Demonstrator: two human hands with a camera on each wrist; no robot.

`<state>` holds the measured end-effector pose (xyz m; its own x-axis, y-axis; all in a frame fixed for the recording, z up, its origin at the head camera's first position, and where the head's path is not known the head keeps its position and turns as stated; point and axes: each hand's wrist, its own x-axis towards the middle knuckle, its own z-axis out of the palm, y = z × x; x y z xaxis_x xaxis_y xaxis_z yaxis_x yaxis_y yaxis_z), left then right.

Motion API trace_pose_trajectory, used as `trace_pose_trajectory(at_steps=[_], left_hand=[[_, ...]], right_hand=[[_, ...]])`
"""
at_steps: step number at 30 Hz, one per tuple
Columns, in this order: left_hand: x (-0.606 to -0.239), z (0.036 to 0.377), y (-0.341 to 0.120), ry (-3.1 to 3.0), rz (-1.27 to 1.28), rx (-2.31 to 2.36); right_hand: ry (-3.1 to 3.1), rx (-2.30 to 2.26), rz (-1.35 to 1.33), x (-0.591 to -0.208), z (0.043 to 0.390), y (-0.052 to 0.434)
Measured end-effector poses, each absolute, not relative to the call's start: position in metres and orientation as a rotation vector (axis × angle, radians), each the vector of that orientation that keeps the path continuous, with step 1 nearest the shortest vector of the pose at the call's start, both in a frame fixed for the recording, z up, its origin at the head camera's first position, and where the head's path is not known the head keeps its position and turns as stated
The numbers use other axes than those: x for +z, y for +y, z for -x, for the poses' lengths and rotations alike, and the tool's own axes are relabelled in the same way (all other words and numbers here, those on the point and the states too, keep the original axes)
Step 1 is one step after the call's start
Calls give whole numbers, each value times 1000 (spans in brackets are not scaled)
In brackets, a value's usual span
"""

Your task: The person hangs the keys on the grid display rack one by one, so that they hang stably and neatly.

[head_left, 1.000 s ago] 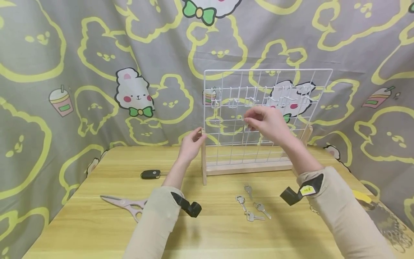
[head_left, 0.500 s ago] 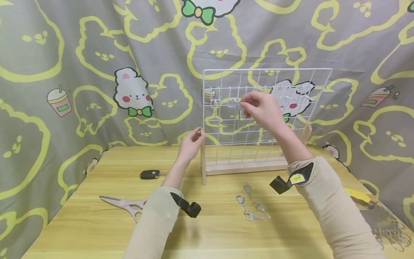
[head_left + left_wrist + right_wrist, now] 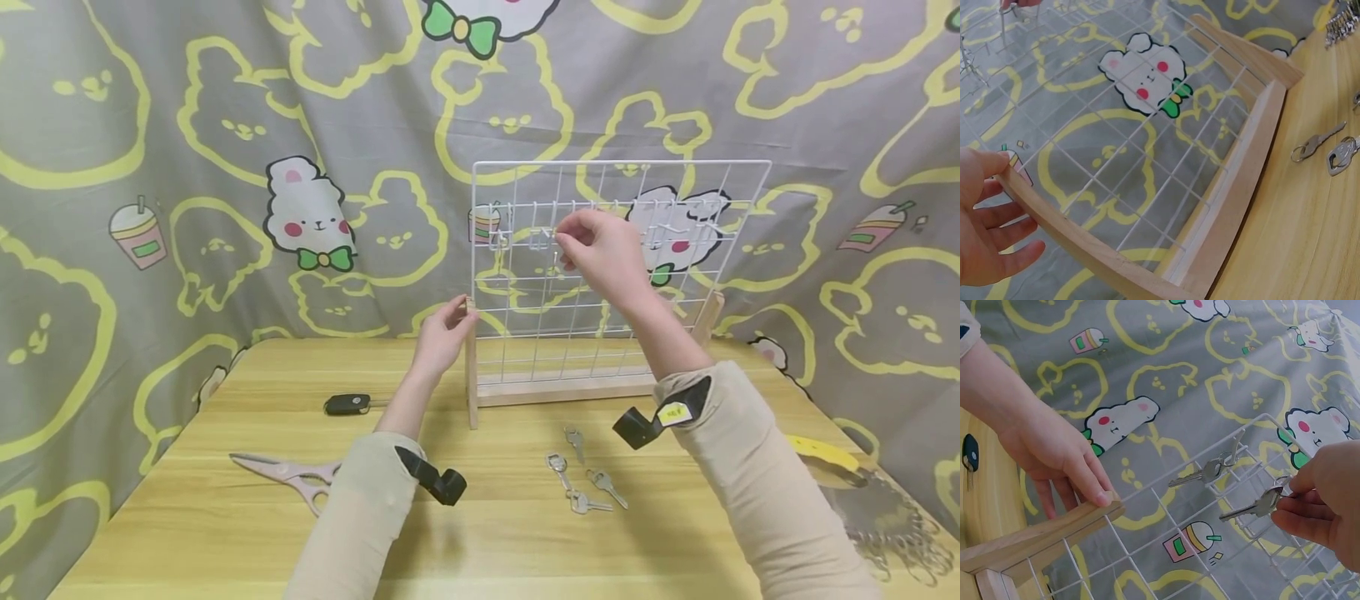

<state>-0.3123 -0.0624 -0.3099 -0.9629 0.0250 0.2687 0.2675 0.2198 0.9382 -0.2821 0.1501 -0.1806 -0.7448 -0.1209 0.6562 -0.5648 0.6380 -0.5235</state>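
Note:
A white wire grid rack (image 3: 622, 162) stands on a wooden base (image 3: 570, 388) at the back of the table. My left hand (image 3: 446, 329) holds the top of the rack's left wooden post (image 3: 1079, 240), fingers curled behind it and the thumb in front. Raised to the row of hooks, my right hand (image 3: 577, 242) pinches a silver key (image 3: 1254, 505) by its ring end against the wire. Another key (image 3: 1207, 470) hangs on a hook to the left of it. Several loose keys (image 3: 581, 479) lie on the table in front of the rack.
Pink scissors (image 3: 288, 473) and a black car key fob (image 3: 348, 404) lie on the left of the wooden table (image 3: 187, 533). A yellow object (image 3: 821, 454) and a pile of metal rings (image 3: 885, 525) sit at the right edge. A patterned cloth hangs behind.
My right hand has risen from the grid's middle to the hook row and shifted slightly left, carrying the key. The left hand has stayed on the post.

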Motion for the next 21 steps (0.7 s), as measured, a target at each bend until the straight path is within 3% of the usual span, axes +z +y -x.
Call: trace_pose_trajectory(at_steps=[21], left_hand=[[-310, 312, -64, -2316, 273, -1804]], right_hand=[[-2301, 1070, -526, -199, 281, 152]])
